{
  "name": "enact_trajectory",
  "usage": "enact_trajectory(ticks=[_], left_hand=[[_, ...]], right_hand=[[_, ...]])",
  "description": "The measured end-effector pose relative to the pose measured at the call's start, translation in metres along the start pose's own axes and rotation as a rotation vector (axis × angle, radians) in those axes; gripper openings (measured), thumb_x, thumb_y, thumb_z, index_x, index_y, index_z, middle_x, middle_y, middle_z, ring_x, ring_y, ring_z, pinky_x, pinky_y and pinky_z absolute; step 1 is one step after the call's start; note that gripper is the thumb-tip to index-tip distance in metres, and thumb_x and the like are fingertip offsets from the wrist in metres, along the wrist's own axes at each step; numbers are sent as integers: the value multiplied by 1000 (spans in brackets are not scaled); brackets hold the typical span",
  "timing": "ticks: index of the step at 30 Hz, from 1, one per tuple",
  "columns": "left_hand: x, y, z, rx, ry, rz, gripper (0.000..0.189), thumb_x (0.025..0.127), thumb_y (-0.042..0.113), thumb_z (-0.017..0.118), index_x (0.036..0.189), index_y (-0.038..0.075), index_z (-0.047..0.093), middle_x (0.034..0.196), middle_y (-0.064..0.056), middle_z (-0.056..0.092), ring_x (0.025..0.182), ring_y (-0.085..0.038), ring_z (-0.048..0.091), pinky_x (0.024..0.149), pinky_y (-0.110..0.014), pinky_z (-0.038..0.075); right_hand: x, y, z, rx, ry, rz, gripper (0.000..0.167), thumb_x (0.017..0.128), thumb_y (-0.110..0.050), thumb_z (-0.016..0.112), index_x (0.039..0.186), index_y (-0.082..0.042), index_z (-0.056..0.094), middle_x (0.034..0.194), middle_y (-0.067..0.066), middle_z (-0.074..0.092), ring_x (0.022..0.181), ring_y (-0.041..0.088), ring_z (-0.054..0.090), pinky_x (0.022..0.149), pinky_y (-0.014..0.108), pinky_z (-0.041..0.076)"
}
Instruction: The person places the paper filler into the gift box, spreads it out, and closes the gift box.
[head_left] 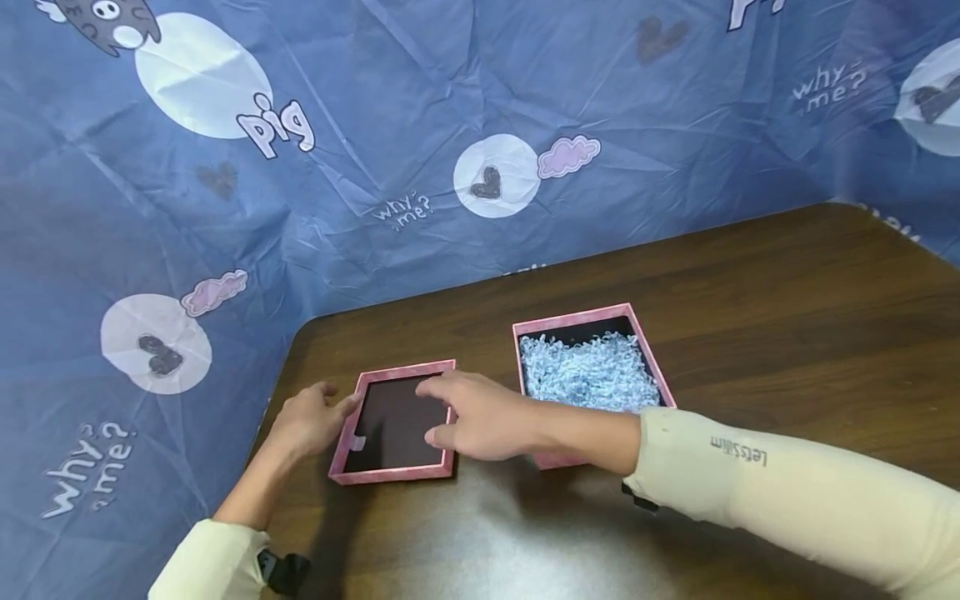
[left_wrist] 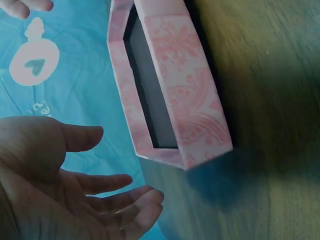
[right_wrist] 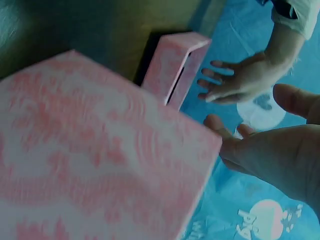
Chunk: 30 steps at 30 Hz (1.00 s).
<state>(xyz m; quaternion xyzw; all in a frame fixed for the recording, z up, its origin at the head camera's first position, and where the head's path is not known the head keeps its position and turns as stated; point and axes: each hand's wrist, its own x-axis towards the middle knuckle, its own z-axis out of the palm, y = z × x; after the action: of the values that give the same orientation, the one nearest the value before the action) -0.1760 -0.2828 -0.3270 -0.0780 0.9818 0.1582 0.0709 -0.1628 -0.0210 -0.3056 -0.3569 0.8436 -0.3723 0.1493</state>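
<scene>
A shallow pink box lid [head_left: 393, 476] with a dark inside lies on the table, its open side up. A small pale tab [head_left: 359, 443] shows at its left inner edge. My left hand [head_left: 307, 419] is beside the lid's left edge, thumb and fingers spread and holding nothing; in the left wrist view, a gap separates its fingers from the patterned lid wall [left_wrist: 192, 95]. Over the lid's right side, my right hand [head_left: 483, 417] hovers with thumb and fingers apart, also empty. Right of it stands a pink box [head_left: 654, 367] filled with blue shredded paper [head_left: 588, 371], partly hidden by my right forearm.
Both things rest on a dark wooden table [head_left: 780, 333]. Behind and to the left hangs a blue printed cloth [head_left: 360, 83]. The box's tall patterned side [right_wrist: 100, 145] fills much of the right wrist view, close to my right hand.
</scene>
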Motion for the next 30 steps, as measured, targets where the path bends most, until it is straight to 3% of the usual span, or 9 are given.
enact_trajectory(ticks=[5,13,15,18,21,26,30], left_hand=[[2,-4,1,14,-42,-23,59,97,39,50,130,-11,49,126,-38,51,118,-54,46,93,-58,41],[5,-4,6,11,-84,-29,53,97,37,52,117,-12,57,112,-33,61,107,-49,55,85,-54,46],[5,-4,8,6,-81,-31,50,97,37,52,111,-10,61,103,-29,64,100,-44,60,80,-51,47],[4,-4,10,-9,-83,-31,45,97,36,53,104,-7,65,90,-21,67,91,-37,62,75,-47,48],[4,-4,12,-15,-92,-28,44,96,37,54,98,-4,68,83,-15,67,88,-34,61,73,-46,47],[3,-4,14,-11,-105,-45,44,96,39,54,90,-2,67,78,-11,64,83,-30,57,69,-42,46],[4,-4,14,-12,-110,-53,45,96,40,55,91,-3,67,78,-11,63,80,-29,57,67,-41,46]], right_hand=[[2,-6,18,-22,-24,131,62,92,-22,61,145,0,36,151,17,33,141,27,27,114,40,25],[4,-1,53,133,110,312,79,87,-22,68,147,9,25,148,27,27,140,37,23,112,47,24],[6,2,58,186,155,340,81,86,-22,69,146,11,25,143,28,32,137,37,28,111,47,27],[9,8,63,283,197,342,68,83,-18,71,135,12,40,124,25,45,122,36,44,103,47,36],[11,13,68,410,214,313,46,80,-11,71,118,8,54,108,18,49,102,28,48,91,45,40],[14,17,70,599,212,281,33,77,-1,68,108,5,61,104,18,59,93,20,51,88,39,43],[14,20,71,655,198,280,33,77,1,67,109,6,61,103,16,65,90,18,56,87,37,46]])
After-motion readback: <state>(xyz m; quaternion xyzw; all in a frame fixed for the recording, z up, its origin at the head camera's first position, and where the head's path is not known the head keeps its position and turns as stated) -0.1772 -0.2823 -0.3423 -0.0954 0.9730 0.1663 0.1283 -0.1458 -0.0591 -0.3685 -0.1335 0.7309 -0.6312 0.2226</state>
